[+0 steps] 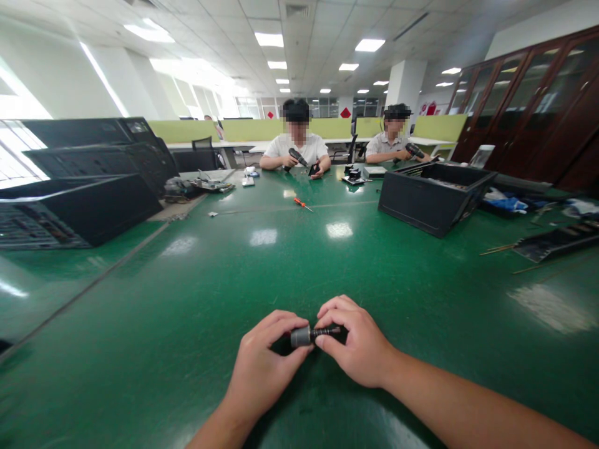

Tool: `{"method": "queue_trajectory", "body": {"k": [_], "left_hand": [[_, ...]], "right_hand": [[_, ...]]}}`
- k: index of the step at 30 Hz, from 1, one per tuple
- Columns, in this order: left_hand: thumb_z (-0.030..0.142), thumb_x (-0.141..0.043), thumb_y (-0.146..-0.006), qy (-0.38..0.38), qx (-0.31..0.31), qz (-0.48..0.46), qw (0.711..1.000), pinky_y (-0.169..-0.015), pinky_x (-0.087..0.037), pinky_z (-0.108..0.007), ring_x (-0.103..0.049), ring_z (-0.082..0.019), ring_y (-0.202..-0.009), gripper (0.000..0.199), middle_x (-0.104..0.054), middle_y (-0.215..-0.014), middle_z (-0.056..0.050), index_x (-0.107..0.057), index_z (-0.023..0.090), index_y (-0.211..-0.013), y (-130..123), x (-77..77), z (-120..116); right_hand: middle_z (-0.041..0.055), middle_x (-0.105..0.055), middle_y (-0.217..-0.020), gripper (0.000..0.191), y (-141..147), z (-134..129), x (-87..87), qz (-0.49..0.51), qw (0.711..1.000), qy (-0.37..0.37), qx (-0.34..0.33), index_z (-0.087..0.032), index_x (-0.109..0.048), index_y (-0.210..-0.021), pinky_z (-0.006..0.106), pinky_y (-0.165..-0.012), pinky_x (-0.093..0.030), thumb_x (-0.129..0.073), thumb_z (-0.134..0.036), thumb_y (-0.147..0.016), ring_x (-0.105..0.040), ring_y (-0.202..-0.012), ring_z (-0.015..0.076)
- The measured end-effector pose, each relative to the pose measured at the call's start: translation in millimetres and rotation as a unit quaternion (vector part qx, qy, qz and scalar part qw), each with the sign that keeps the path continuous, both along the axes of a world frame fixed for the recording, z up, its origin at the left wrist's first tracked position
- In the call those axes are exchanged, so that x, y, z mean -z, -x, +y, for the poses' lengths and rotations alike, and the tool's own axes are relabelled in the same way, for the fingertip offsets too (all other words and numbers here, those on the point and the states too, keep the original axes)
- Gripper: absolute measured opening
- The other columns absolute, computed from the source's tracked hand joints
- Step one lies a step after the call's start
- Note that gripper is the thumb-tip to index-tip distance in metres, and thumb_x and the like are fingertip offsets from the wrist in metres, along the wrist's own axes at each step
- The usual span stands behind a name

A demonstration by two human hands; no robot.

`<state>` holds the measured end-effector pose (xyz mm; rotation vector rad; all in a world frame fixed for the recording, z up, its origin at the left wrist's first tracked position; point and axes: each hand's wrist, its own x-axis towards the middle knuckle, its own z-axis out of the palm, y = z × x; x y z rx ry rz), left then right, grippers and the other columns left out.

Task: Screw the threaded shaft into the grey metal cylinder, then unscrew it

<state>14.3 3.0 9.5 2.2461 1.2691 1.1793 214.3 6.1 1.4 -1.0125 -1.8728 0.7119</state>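
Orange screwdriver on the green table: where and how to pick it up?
Take the orange screwdriver by its handle, from above, fingers closing across its long axis. It lies flat on the green table, and the handle looks thicker than the slim shaft, which points toward the near right.

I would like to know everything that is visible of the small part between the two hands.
It is a gray cylinder with a narrower, dark, ribbed shaft pointing right, apparently metal. It is held nearly level over the green tabletop: the left hand grips the cylinder, and fingers of the right hand touch the shaft. Fine details are too small to read.
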Motion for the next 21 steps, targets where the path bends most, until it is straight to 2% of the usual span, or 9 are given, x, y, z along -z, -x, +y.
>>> {"method": "queue_trajectory", "body": {"k": [21], "left_hand": [[0.018, -0.075, -0.074, -0.008, -0.004, -0.005, 1.0, -0.074, -0.054, -0.025, -0.068, -0.016, -0.08, 0.02, -0.071, -0.089, 0.001, -0.073, 0.026, -0.093, 2.1, 0.9, -0.5]], "right_hand": [[0.0033, -0.067, -0.096, 0.013, -0.3, 0.8, 1.3, 0.012, 1.0, 0.005, 0.002, -0.021, -0.07, -0.084, 0.035, -0.088, -0.048, -0.07, -0.011, -0.077, -0.061, -0.095, 0.019]]}}
